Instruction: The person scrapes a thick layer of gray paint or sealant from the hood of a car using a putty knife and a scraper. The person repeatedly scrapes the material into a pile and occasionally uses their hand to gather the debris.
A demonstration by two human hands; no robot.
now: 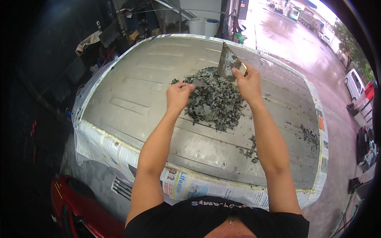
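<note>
A ribbed grey vehicle roof [158,91] lies below me, masked round its edge with newspaper [119,152]. A heap of dark grey scraped flakes [214,103] sits in its middle. My right hand [248,83] grips a wide, smeared scraper blade [228,63], held upright above the heap. My left hand [178,95] is closed on a small narrow tool [196,83] whose tip points toward the wide blade. Both hands hover just over the pile.
Smaller flake patches [250,150] lie nearer me and to the right [307,135]. White buckets [204,25] stand beyond the roof. A red vehicle part [75,206] is at lower left. Wet road with parked vehicles [353,83] runs along the right.
</note>
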